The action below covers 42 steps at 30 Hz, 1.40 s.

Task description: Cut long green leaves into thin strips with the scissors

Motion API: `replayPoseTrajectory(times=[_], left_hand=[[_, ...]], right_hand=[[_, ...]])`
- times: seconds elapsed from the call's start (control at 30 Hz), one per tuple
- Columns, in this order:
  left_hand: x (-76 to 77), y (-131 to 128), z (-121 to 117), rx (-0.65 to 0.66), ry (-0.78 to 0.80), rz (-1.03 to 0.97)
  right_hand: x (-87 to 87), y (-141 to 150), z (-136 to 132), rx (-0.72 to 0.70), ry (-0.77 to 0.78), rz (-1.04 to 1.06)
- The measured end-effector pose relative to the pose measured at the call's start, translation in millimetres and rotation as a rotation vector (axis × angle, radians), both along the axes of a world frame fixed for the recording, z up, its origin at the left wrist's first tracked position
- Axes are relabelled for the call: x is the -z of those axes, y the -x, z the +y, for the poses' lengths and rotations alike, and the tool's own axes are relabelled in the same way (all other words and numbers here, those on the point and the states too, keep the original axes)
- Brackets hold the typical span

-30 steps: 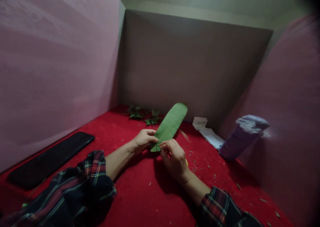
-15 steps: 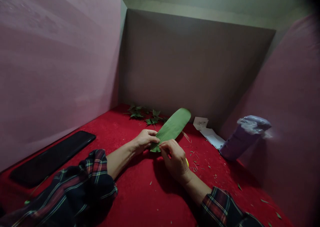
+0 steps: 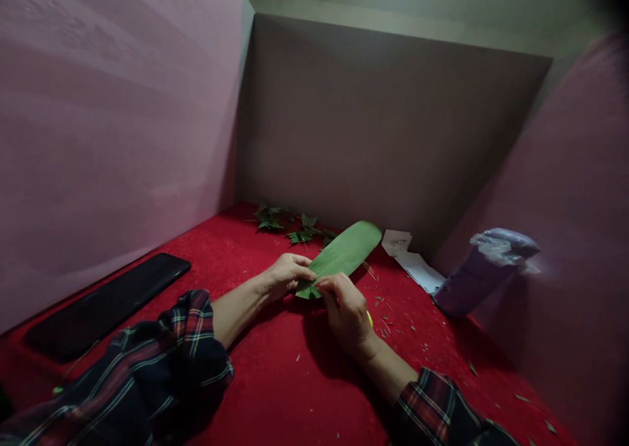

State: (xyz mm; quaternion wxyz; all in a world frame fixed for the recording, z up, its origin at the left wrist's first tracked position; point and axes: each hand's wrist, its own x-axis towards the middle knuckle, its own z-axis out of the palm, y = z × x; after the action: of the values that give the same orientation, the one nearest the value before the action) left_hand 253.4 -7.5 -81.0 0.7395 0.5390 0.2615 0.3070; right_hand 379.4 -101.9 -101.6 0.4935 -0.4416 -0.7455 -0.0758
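A long, broad green leaf [image 3: 350,248] with a rounded far end slants up and to the right between my hands. My left hand [image 3: 289,273] grips its left edge near the lower end, thumb on top. At that same cut-looking end, my right hand [image 3: 345,307] has thumb and fingers pinched together on the leaf's surface. Whether something thin is also between those fingertips is too small to tell. A bit of a yellow object [image 3: 369,319] peeks out from behind my right hand; the rest of it is hidden.
Leafy sprigs [image 3: 301,230] lie at the back of the red cloth [image 3: 275,393]. White papers [image 3: 417,269] and a purple plastic-wrapped package [image 3: 479,272] stand at the right, a black phone-like slab [image 3: 111,305] at the left. Leaf scraps are scattered on the right; pink and grey panels enclose the table.
The leaf's far end has dipped lower and swung slightly right. Both hands keep their hold, and the whole view has shifted a little.
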Motion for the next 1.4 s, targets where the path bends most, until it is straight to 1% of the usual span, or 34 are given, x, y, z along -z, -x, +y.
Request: replayPoseTrajectory(times=[0.27,0.5,0.73,0.83,1.0,1.4], left_hand=[[3.0,1.0,2.0,0.02,-0.02,0.012],[0.3,1.0,0.2,0.014,-0.019,0.034],[7.3,0.2,5.0,0.033,-0.04,0.022],[7.7,0.2,5.2,0.037,-0.053,0.029],[5.9,-0.1,3.8,0.015,-0.052,0.066],[8.4,-0.4,5.5,-0.01,-0.056,0.073]], right_hand=[[1.8,0.0,0.5,-0.008,-0.002,-0.004],[2.2,-0.1,0.6,-0.01,-0.022,-0.006],[2.2,0.4,0.3,-0.001,-0.013,-0.038],[1.4,1.3,-0.2,0.007,-0.015,-0.071],[0.1,1.9,-0.3,-0.001,-0.017,-0.117],[2.8,3.9,3.6,0.011,-0.065,-0.161]])
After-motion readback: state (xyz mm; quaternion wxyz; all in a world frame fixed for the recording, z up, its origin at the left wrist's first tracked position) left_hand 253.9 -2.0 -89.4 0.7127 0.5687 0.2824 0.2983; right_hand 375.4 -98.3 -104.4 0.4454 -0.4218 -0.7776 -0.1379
